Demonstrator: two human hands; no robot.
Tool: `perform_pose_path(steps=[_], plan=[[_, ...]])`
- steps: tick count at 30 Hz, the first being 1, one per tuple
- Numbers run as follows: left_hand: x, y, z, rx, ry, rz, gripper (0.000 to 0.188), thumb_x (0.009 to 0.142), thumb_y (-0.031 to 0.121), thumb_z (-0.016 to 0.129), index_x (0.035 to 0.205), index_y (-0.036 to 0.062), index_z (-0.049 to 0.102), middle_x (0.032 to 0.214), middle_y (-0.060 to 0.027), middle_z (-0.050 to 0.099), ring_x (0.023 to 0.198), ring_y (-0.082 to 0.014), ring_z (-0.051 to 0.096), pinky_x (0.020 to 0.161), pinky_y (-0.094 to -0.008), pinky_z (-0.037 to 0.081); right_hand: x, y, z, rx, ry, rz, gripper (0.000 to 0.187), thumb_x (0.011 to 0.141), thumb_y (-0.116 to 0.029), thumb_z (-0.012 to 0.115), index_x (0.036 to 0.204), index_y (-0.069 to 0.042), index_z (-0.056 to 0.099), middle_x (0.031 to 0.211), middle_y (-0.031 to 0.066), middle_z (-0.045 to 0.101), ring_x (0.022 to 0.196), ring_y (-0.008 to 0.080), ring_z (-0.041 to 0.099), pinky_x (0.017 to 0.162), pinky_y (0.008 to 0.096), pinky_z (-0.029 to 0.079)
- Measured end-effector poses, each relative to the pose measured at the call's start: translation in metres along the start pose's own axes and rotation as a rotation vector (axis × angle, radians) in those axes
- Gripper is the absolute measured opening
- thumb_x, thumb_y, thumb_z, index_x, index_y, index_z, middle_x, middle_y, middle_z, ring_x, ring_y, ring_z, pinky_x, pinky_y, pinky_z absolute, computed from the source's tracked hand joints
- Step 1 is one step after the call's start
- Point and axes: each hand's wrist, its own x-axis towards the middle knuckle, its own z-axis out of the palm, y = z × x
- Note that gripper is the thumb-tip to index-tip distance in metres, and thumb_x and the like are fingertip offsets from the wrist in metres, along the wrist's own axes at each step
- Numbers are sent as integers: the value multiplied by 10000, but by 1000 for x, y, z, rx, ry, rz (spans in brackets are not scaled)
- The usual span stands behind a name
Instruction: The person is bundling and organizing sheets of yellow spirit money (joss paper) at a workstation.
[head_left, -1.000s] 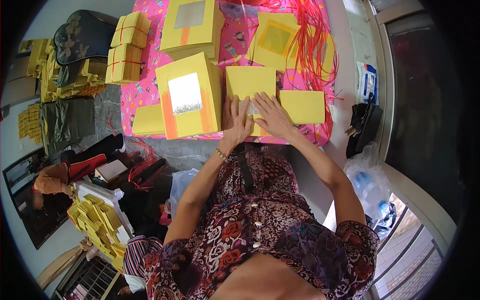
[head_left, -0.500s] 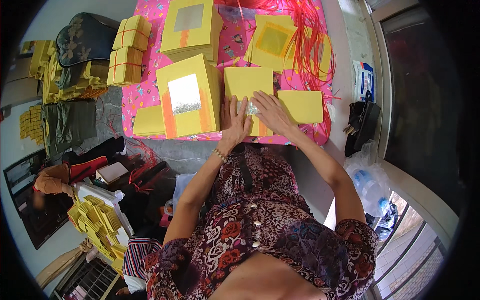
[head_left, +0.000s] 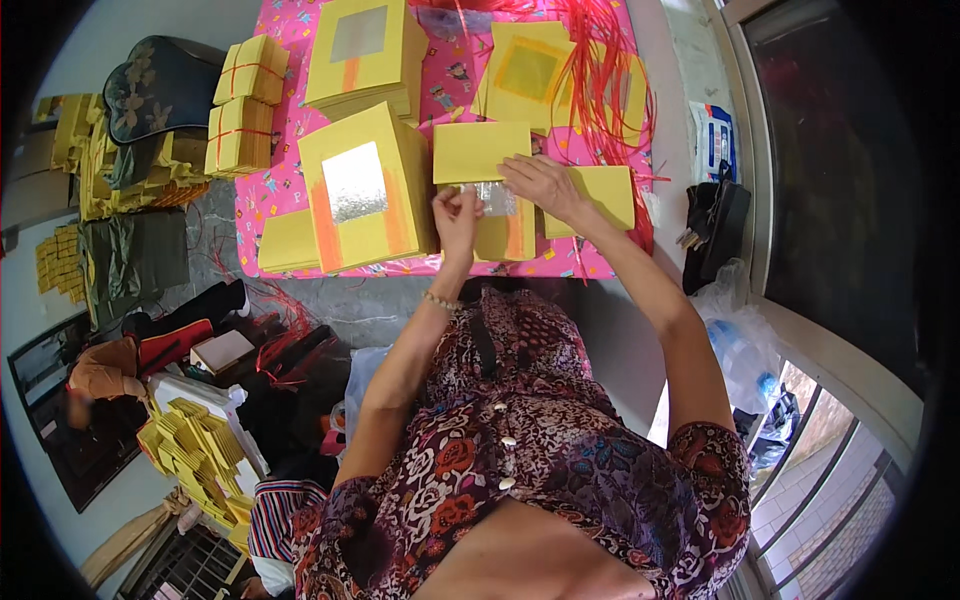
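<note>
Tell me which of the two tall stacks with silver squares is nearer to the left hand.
The front stack, just left of the left hand; the back stack stands behind it, farther from that hand.

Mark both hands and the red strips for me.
left hand (head_left: 458, 216): head view, on the back of the hand.
right hand (head_left: 547, 188): head view, on the back of the hand.
red strips (head_left: 597, 75): head view, partway down the loose strands.

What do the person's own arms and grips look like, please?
Both arms are bare below short, loose sleeves, which are dark purple with a red, blue and cream floral print and end above the elbows. A beaded bracelet circles the left wrist; the right wrist shows none. The left grip and right grip wear no gloves.
</note>
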Motion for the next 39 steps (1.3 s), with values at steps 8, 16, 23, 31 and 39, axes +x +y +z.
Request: perform_pose_path(steps=[8,16,23,31,39], plan=[[19,32,22,-191,67,-106,299,905,47,595,1162,53,443,936,-70,620,706,-150,617,616,-293,551,-3,-9,-24,-10,-14,95,318,799,-172,714,1102,-90,666,1190,98,631,1113,251,598,924,382,460],[-43,20,56,-42,-285,-90,319,867,-24,596,1150,50,471,988,-91,643,846,-162,634,674,-288,540,-67,-23,-70,489,437,975,366,893,-114,627,1248,-42,577,1236,162,567,1182,291,527,1014,366,406],[-44,-21,71,781,-450,77,370,836,150,694,1096,-62,538,839,-122,686,752,-184,665,672,-322,528,-117,-11,-92,127,241,1031,363,876,-72,648,1231,-49,582,1097,147,596,1020,263,583,876,351,476],[-35,-42,75,1152,-456,230,366,802,124,684,1047,-80,504,830,-278,653,801,-420,660,697,-471,529,-125,0,-73,122,178,1026,349,863,-100,658,1204,-71,593,1099,161,596,1091,333,532,952,402,424],[-37,-51,76,1197,-437,321,325,793,98,670,975,-82,470,758,-302,632,745,-460,646,664,-503,527,-127,-3,-75,116,140,1011,318,854,-56,642,1165,-63,576,1099,179,532,1037,382,548,890,432,451]])
